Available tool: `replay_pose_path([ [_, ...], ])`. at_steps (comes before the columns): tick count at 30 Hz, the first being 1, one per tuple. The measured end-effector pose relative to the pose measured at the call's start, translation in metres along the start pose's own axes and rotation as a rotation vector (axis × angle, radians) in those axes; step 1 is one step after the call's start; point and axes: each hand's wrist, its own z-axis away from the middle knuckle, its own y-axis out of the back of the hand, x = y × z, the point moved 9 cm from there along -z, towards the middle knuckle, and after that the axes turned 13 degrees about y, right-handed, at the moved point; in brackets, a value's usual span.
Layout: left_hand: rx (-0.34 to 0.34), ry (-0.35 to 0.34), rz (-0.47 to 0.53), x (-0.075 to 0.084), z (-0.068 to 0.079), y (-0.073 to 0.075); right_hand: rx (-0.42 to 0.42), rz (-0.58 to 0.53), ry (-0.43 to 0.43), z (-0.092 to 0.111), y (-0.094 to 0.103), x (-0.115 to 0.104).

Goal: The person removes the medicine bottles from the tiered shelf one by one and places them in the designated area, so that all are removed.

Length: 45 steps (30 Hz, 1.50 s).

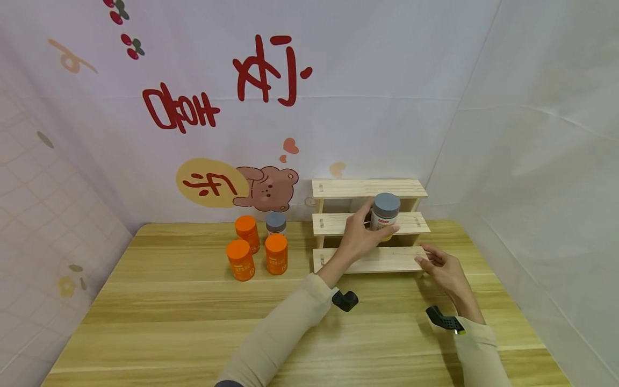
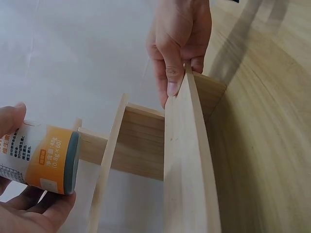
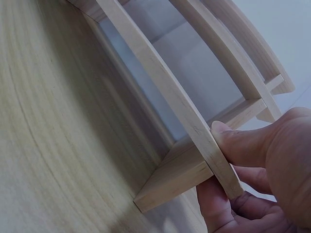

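My left hand (image 1: 359, 234) grips a supplement bottle (image 1: 385, 210) with a grey lid and a white and orange label. It holds the bottle above the middle step of a three-step wooden rack (image 1: 372, 260). In the left wrist view the bottle (image 2: 41, 158) lies sideways between thumb and fingers, its lid toward the rack's steps. My right hand (image 1: 446, 271) pinches the right end of the lowest step. The right wrist view shows the thumb on top of the board (image 3: 192, 124) and fingers curled beneath it.
Left of the rack stand three orange bottles (image 1: 240, 260) and another grey-lidded bottle (image 1: 276, 223), partly hidden behind one of them. The wooden table (image 1: 184, 322) meets a printed white backdrop (image 1: 387, 107) behind the rack. A pale curtain (image 1: 541, 177) hangs along the right side.
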Motion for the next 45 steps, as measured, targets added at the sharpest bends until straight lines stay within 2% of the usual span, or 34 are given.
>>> replay_pose_path([
  [4,-0.005,0.034,0.016,-0.006,0.008,0.002,0.007,-0.018,0.004,0.000,0.000,0.000],
  [10,-0.011,0.048,0.037,-0.014,0.019,0.008,0.005,-0.015,0.002,0.000,-0.001,0.000],
  [28,0.020,0.120,0.039,-0.041,0.052,0.030,0.000,-0.018,0.008,0.001,0.000,-0.001],
  [45,0.051,0.107,0.114,-0.060,0.079,0.061,-0.009,-0.037,0.009,0.002,-0.002,0.000],
])
